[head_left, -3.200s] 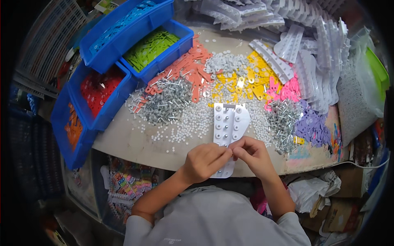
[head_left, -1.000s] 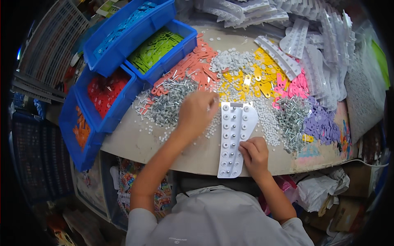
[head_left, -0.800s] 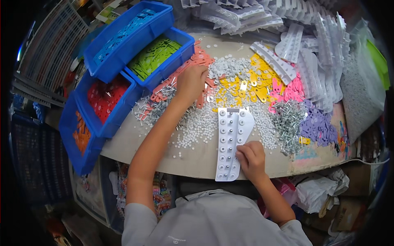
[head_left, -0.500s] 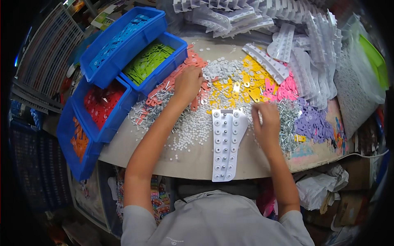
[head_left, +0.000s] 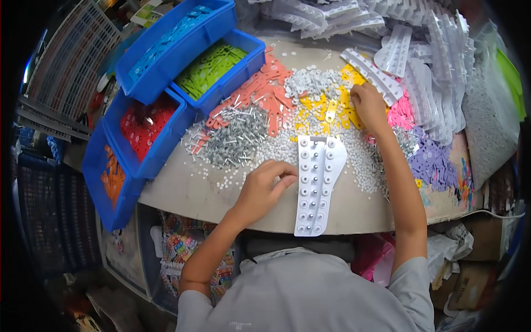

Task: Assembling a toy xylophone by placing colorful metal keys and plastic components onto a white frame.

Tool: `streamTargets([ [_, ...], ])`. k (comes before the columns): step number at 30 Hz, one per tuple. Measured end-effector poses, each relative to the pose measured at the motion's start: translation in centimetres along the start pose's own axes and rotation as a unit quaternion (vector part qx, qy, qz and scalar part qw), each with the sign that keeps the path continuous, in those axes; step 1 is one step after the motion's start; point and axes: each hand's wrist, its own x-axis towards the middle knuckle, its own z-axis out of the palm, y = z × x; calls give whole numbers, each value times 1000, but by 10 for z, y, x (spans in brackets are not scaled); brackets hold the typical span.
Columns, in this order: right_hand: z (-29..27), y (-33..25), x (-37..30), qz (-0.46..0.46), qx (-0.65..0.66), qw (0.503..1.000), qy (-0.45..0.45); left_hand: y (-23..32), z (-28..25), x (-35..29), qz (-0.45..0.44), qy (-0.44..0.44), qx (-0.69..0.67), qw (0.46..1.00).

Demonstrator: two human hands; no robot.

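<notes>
Two bare hands are at work over a round beige table (head_left: 182,193) heaped with small sorted parts, and both are yours. Along the table's far left edge stand four blue bins (head_left: 166,39), holding blue, green, red and orange pieces in turn. On the far right lies a bank of clear plastic trays (head_left: 426,72), stacked and overlapping. Between them the tabletop carries separate heaps: orange tags (head_left: 265,94), grey metal pins (head_left: 238,138), yellow tags (head_left: 315,110), pink tags (head_left: 401,113), purple tags (head_left: 434,163) and a wide scatter of small white beads (head_left: 359,157).

Directly in front of you lies the white studded tray (head_left: 315,182), flat on the table, its near end overhanging the table's edge toward your chest and its wider end pointing at the heaps. Your left hand (head_left: 263,188) rests on the table just beside the tray's left edge, fingers curled together with the fingertips (head_left: 290,176) at that edge; whether they pinch a small part you cannot tell. Your right hand (head_left: 368,105) reaches well past the tray to where the yellow tags meet the pink ones, fingers bunched and pressed down into the pieces; whether it grips one cannot be made out
</notes>
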Motion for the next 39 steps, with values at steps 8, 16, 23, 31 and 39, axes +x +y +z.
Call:
streamTargets([
  [8,-28,-24,-23,47,161,986,-8,-7,13,-13,-30,-20,-61,997],
  [16,-98,-117,-140,53,337,927,-158,-5,29,-23,-26,-47,-59,997],
  [23,-97,-141,-181,82,364,906,-197,1,33,-35,-5,-52,-13,999],
  [31,-91,-148,-184,102,337,918,-181,1,38,-38,19,-30,19,999],
  [39,-72,-148,-204,50,284,952,-106,0,44,-38,-53,-16,-12,998],
])
